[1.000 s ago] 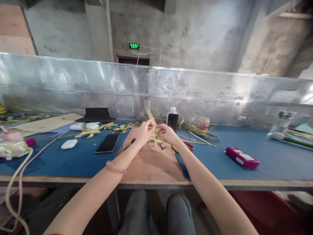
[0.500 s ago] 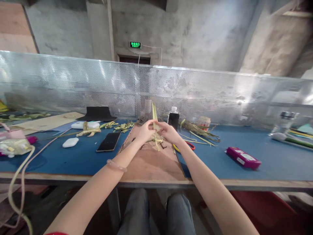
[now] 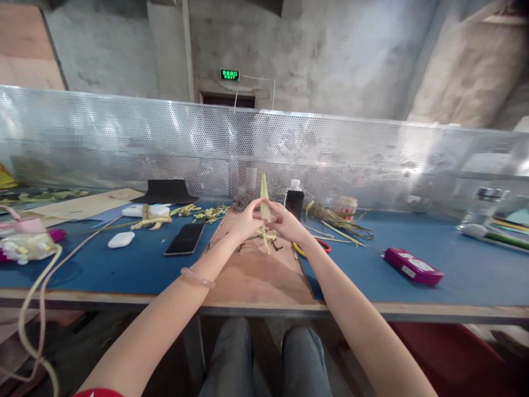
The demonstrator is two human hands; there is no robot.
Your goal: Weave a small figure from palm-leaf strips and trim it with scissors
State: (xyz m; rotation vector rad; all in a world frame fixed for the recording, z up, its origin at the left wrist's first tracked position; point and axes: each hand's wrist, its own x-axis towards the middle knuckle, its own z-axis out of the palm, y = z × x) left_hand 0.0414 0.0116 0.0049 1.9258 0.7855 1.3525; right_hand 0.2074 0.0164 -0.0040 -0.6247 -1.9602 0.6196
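Note:
A pale green pointed leaf strip stands upright between my hands above the board. My left hand pinches it from the left side, and my right hand pinches it from the right, fingertips close together. Below the hands, small leaf scraps and short dark bits lie on the brown board. Red and yellow-handled scissors lie by my right wrist, partly hidden by the forearm.
Left of the board are a phone, a white case and leaf pieces. A bottle stands behind a dark phone. Dried leaves and a purple box lie to the right. A perforated metal screen borders the back.
The leaf strip has turned slightly; it now shows a broader face and its tip sits a little further right. Both hands keep their hold, with fingers slightly shifted.

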